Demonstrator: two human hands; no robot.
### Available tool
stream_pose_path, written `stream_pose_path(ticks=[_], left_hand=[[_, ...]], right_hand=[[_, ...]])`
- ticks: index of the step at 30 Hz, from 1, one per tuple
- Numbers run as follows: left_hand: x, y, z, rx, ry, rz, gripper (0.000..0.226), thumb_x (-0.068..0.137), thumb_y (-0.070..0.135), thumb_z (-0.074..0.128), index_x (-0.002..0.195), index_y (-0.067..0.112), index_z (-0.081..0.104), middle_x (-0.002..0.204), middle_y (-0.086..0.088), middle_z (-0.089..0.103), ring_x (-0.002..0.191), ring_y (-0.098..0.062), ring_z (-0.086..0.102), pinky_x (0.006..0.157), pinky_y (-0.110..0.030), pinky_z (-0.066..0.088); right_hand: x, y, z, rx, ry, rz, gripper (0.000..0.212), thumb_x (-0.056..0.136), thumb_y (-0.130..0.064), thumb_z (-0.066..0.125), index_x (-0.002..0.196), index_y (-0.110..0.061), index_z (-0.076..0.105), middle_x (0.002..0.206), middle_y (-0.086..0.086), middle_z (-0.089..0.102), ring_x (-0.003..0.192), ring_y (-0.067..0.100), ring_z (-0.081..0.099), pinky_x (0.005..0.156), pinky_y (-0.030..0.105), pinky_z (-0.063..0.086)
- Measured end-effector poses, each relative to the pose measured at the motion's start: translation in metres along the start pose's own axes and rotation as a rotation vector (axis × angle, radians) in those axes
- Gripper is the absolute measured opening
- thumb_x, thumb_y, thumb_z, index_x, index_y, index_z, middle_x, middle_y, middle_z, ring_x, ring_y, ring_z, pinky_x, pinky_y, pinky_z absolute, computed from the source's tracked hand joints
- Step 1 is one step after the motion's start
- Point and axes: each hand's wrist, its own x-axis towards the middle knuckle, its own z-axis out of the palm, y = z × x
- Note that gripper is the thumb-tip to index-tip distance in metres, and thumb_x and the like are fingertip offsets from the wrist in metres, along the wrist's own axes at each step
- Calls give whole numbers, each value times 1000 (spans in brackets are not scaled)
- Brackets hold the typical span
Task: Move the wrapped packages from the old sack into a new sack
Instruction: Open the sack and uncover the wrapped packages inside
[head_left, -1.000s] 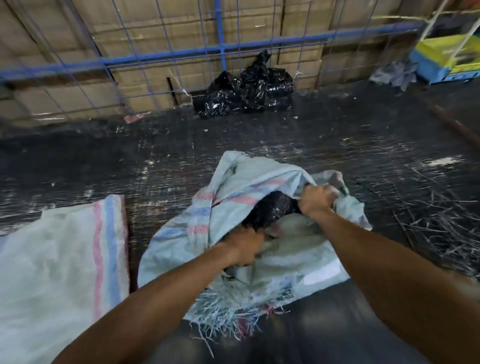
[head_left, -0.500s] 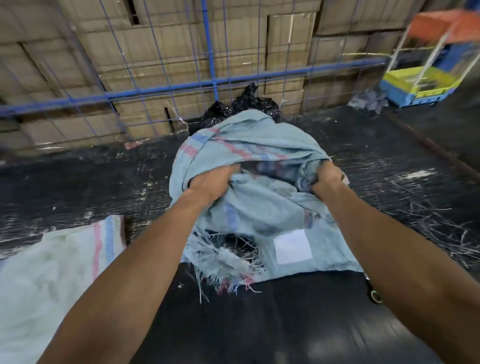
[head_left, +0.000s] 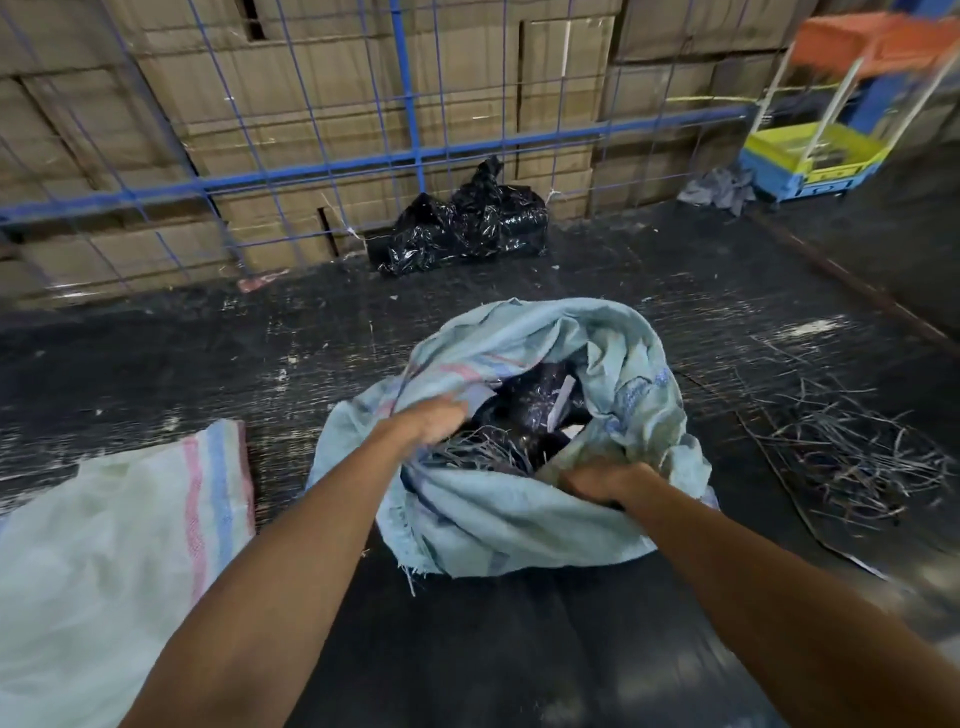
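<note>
The old sack (head_left: 519, 519), worn pale-blue woven cloth with frayed edges, stands on the dark floor with its mouth pulled wide. Inside it shows a black-wrapped package (head_left: 540, 405) with a pale label. My left hand (head_left: 431, 421) grips the left rim of the mouth. My right hand (head_left: 602, 480) grips the near right rim. The new sack (head_left: 119, 545), white with pink and blue stripes, lies flat at the lower left. Another black-wrapped package (head_left: 467, 228) rests on the floor by the fence.
A blue wire fence (head_left: 405, 156) with stacked cardboard boxes behind it closes the far side. Loose plastic strips (head_left: 852, 457) are scattered on the floor at the right. A yellow and blue cart (head_left: 815, 156) and a grey rag (head_left: 719, 189) stand at the far right.
The old sack was lifted and bunched up half a second ago; it now sits lower with its mouth spread wide. Both hands have shifted to the rim, the right one nearer to me.
</note>
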Motion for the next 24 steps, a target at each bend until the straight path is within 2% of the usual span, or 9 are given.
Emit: stream_pose_path(ticks=[2, 4, 8, 11, 13, 17, 20, 22, 24], left_hand=[[12, -12, -18, -47, 448, 20, 67, 99, 51, 37, 157, 40, 5, 146, -20, 47, 116, -38, 60, 88, -39, 49], [29, -23, -30, -120, 569, -95, 75, 97, 55, 37, 158, 33, 0, 145, -24, 48, 119, -44, 57, 97, -46, 48], [33, -24, -27, 236, 420, -167, 97, 88, 73, 45, 159, 25, 0, 158, -21, 25, 139, -43, 37, 107, -53, 39], [39, -19, -21, 601, 359, 70, 96, 83, 71, 57, 155, 38, 3, 160, -12, 19, 144, -39, 25, 110, -60, 34], [44, -28, -23, 800, 216, 156, 90, 91, 51, 60, 152, 50, -7, 165, -4, 5, 151, -36, 6, 116, -64, 20], [41, -54, -19, 957, -105, 48, 98, 95, -3, 46, 151, 53, -12, 165, 2, -21, 151, -33, -18, 121, -58, 8], [40, -48, -15, 846, -205, 39, 63, 96, 66, 31, 153, 55, 4, 167, 5, -1, 153, -32, -1, 122, -53, 12], [42, -29, -25, 786, -119, 161, 61, 95, 50, 49, 151, 50, 25, 158, 1, 35, 144, -29, 33, 112, -43, 35], [52, -7, -35, 791, 285, 439, 54, 90, 33, 62, 142, 36, 47, 135, -2, 57, 126, -28, 53, 93, -38, 47]], right_hand=[[-3, 10, 9, 19, -97, 156, 82, 90, -69, 36, 156, -24, 20, 161, 4, 23, 147, 28, 24, 120, 46, 20], [-4, 24, 6, 17, -128, 239, 71, 99, -56, 39, 157, -20, 18, 162, 6, 20, 148, 27, 21, 121, 41, 17], [-7, 26, -40, 209, -121, 17, 67, 88, -57, 52, 146, -25, 45, 151, 2, 43, 137, 26, 42, 114, 40, 32], [9, 1, -86, 767, 185, -303, 48, 94, -47, 59, 138, -33, 50, 137, -1, 57, 120, 20, 60, 109, 45, 43], [31, -5, -117, 838, 412, -236, 69, 92, -55, 57, 151, -39, 26, 159, 6, 29, 141, 26, 39, 117, 51, 29], [78, 10, -137, 313, 434, -42, 84, 91, -49, 61, 156, -41, 9, 164, 2, -18, 153, 26, 4, 123, 44, 16], [104, 6, -136, 233, 416, -53, 82, 90, -39, 64, 154, -45, 12, 162, -5, -23, 152, 23, -6, 122, 50, 11], [115, 3, -131, 185, 371, -36, 82, 90, -37, 63, 154, -45, 12, 162, -6, -23, 152, 23, -11, 121, 55, 9], [120, 4, -124, 93, 400, -55, 82, 88, -28, 65, 154, -41, 16, 164, -5, -16, 152, 24, -9, 117, 60, 14]])
